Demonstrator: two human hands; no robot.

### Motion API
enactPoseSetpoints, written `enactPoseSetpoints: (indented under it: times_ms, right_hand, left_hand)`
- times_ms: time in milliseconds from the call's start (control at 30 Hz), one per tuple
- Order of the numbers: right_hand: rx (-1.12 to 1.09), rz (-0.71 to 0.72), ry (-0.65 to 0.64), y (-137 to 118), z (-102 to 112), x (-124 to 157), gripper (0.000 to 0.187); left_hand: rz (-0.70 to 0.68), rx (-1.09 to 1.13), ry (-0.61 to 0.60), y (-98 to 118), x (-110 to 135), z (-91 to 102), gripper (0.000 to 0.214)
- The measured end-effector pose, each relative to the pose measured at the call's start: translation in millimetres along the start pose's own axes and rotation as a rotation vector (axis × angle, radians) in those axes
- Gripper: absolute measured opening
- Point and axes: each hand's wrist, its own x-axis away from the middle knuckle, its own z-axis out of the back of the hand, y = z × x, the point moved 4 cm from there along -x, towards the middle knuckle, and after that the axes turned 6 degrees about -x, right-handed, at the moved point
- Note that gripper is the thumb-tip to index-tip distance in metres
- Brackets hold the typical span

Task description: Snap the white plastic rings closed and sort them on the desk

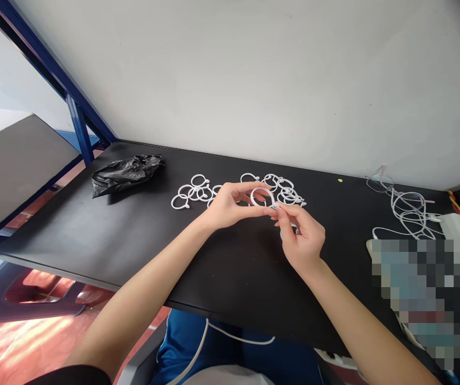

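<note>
My left hand [225, 206] and my right hand [302, 238] meet over the black table [133, 235], both pinching one white plastic ring [262, 197] held just above the surface. The left fingers curl round the ring's left side; the right fingertips grip its lower right edge. Behind the left hand lies a group of white rings [193, 192]. Another heap of white rings [283, 190] lies behind the held ring.
A crumpled black plastic bag [125, 174] lies at the table's back left. Tangled white cables [408, 211] sit at the right, beside a blurred-out object. A white wall stands behind, a blue frame [79, 125] at left. The near table edge runs close to my arms.
</note>
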Motion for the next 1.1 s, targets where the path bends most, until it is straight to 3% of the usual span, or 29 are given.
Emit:
enactPoseSetpoints:
  times_ms: [1100]
  right_hand:
    - [0.015, -0.047, -0.004, -0.2, 0.2, 0.9, 0.015]
  left_hand:
    - [-0.013, -0.070, -0.004, 4.9, 1.0, -2.0, 0.041]
